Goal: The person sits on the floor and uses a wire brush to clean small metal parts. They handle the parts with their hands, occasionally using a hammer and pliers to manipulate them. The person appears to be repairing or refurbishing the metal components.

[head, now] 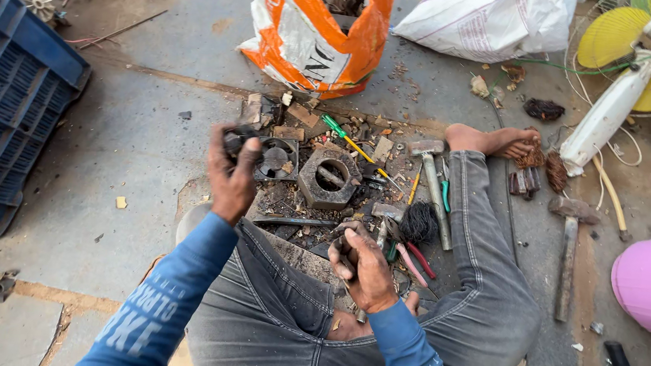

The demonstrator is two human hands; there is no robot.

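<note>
Left hand (231,172) grips a dark round motor part (240,140), raised over the floor. Right hand (362,266) is closed around a small metal tool (345,260), just beside the pliers (411,258).

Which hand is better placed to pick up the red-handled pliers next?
Right, probably. The right hand grips a dark tool but sits beside the red-handled pliers; the left hand is raised farther away, holding a dark metal part.

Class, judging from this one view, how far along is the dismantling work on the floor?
Done: loose scrap and a hexagonal metal block already lie spread before the person. In hand: the left hand lifts a dark round part; the right hand grips a small dark piece, too hidden to identify. Left: another round part lies on the floor, hammer and pliers untouched.
</note>
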